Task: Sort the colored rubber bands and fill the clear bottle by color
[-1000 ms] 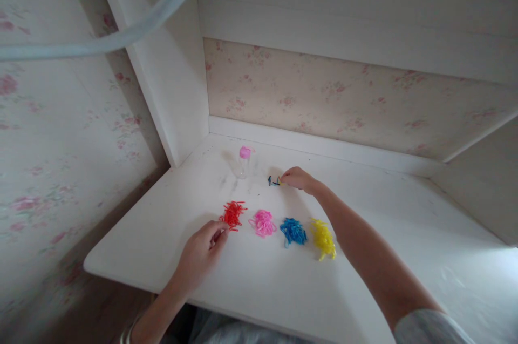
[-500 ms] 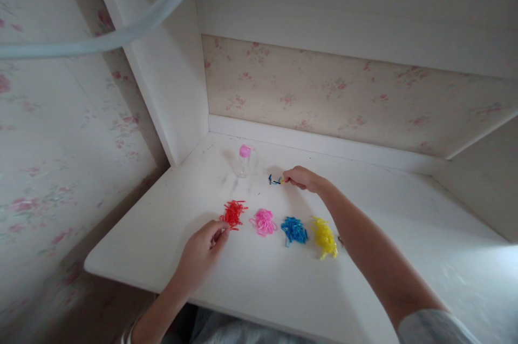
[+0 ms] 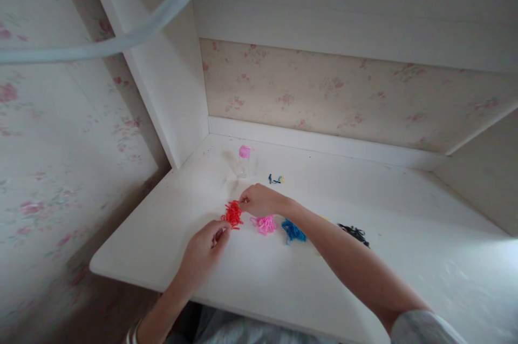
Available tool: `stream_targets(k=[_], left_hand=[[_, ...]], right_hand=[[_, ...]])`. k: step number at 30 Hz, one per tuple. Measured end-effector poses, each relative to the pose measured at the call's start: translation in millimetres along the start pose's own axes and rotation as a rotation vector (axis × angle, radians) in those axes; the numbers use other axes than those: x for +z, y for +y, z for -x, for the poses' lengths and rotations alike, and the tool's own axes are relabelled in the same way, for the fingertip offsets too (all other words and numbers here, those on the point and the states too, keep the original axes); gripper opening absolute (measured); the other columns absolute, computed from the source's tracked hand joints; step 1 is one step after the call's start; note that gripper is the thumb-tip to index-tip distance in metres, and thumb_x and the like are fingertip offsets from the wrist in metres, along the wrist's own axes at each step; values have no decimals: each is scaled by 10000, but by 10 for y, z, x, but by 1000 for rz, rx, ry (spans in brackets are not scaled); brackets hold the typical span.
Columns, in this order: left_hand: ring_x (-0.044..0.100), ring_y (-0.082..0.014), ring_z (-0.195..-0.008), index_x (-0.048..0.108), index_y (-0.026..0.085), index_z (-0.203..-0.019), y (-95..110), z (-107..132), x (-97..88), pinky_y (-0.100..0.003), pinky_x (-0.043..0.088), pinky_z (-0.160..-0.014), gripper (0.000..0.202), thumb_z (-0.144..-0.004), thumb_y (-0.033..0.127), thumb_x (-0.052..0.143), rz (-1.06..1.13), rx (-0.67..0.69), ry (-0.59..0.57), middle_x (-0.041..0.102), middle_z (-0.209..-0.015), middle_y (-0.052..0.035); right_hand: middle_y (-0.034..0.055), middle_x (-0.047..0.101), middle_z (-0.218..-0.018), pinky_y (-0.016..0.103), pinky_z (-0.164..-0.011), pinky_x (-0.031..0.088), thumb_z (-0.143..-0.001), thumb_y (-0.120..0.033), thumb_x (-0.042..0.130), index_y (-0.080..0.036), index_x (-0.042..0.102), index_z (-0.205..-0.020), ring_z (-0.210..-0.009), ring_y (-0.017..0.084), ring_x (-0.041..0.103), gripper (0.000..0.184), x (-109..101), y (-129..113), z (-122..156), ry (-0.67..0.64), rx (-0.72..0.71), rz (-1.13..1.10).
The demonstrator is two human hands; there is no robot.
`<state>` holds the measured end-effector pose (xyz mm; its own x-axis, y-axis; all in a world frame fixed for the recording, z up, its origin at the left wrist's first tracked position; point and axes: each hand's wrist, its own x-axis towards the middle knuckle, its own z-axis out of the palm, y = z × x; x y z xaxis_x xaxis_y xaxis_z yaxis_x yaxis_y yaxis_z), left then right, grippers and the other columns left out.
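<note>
While my right grip (image 3: 261, 201) reached across to the far edge of the red heap (image 3: 232, 213), its fingers were drawn into a tight pinch touching the strands. Whether one was caught btwn them I couldn't tell, too small. My left grip (image 3: 202, 252) lay on the bench (image 3: 283, 290) at the heap's near side, thumb & forefinger closed together too, contents not visible. It was prob. set there so both could work that heap from opp. sides.

The red heap sat left-most in a row parallel to the bench's near edge. The pink heap (image 3: 264, 223) was just beside it, then the blue heap (image 3: 293, 230), each apart from the next, I'd judge so colours wouldn't mix. My right forearm (image 3: 343, 268) crossed the row past the blue & hid what lay under it; a black heap (image 3: 355, 233) showed beyond. Toward the back-left corner stood a small clear bottle (image 3: 244, 161) w/ a pink cap, upright. A few loose bits (image 3: 275, 179) lay near it, well apart from the row.
</note>
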<state>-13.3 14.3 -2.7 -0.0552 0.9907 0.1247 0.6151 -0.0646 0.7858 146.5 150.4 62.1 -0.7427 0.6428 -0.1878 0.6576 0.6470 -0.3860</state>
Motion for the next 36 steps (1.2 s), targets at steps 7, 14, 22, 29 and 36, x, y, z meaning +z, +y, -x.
stream_targets(k=[7,14,22,29,36], left_hand=[[579,-136,-654,628,199,-945,-17,-8,18,-234,435,-601,266,-872,379,446,6,-23,20,658,-791,-2],[608,-142,-727,631,210,-938,360,-266,61,-239,450,-672,243,-873,345,440,-94,133,-23,680,-868,-21],[613,-157,-725,670,240,-858,694,-847,361,-247,402,-642,196,-831,285,481,-398,144,-160,686,-812,-17],[619,-165,-779,676,239,-839,679,-968,463,-247,396,-659,211,-840,277,468,-439,133,-169,694,-854,-24],[596,-147,-707,655,214,-854,758,-455,342,-243,418,-653,257,-887,319,422,-237,190,-143,675,-819,-33]], right_hand=[[46,704,-931,210,-691,394,-829,-273,429,-205,708,-902,-829,160,621,297,-236,483,273,156,211,65],[81,695,-967,252,-732,424,-813,-288,490,-218,713,-953,-872,202,629,272,-210,1031,570,194,511,127],[102,662,-1067,332,-763,448,-866,-357,439,-299,629,-1151,-967,255,612,348,-109,1069,436,224,581,189],[69,667,-1065,335,-790,441,-883,-383,421,-341,633,-1123,-974,242,615,323,-88,1017,268,168,459,230],[143,667,-1026,346,-774,435,-890,-287,412,-221,671,-1038,-953,268,616,305,-61,1010,148,165,449,227]])
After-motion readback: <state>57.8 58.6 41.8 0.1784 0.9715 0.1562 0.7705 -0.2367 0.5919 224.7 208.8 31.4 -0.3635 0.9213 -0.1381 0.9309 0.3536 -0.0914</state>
